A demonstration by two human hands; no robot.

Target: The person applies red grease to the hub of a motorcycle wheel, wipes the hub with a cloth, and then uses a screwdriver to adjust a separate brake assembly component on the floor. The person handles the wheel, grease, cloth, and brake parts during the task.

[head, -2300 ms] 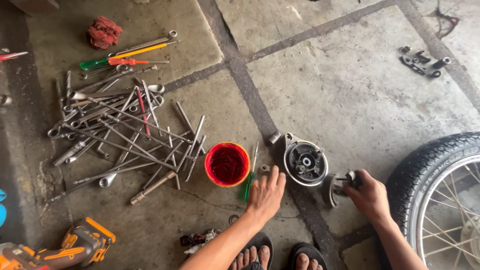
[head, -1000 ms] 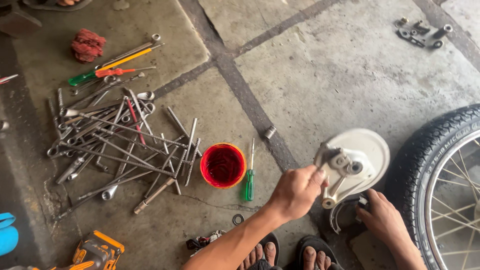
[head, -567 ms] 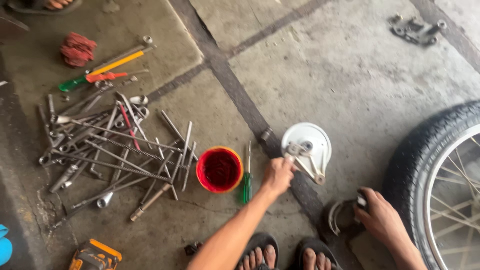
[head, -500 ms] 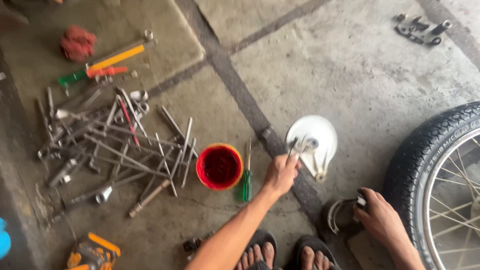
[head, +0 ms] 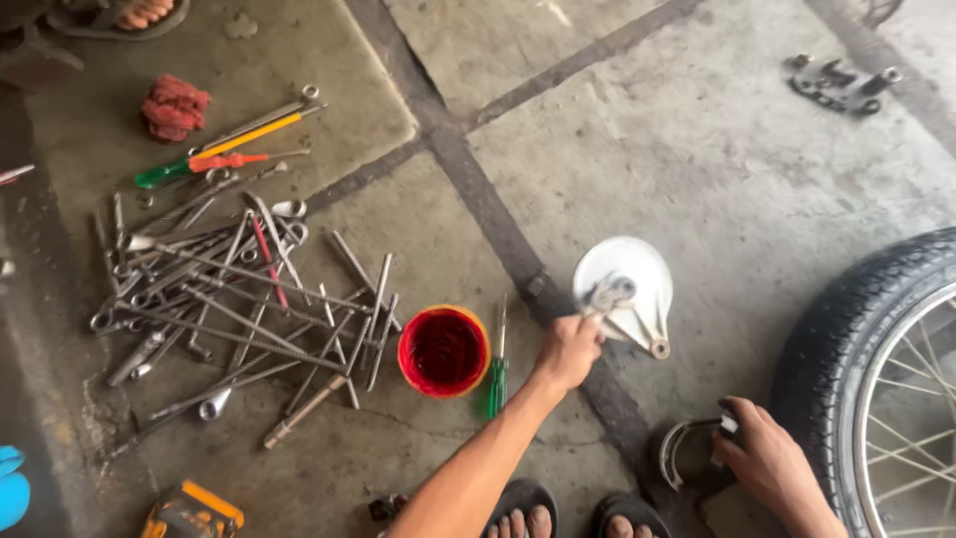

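Brake plate (head: 629, 289), round and pale, held off the concrete floor (head: 717, 169) by left hand (head: 568, 351), fingers pinched on its lever. Better kept level, grip firm. Right hand (head: 772, 466) curled around brake shoe (head: 687, 453) beside tyre (head: 846, 339). Counted: one red cup (head: 443, 351), one green screwdriver (head: 496, 371), one heap of wrenches (head: 229, 299), one red rag (head: 174, 105).

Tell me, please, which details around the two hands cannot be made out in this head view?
- Round metal plate: the part the left hand grips is motion-blurred, so its shape is unclear.
- Curved metal piece: the right hand covers its far end.
- Tyre: cut off by the right and bottom edges.
- Orange tool: cut off by the bottom edge.
- Pile of wrenches: overlapping, too tangled to count.
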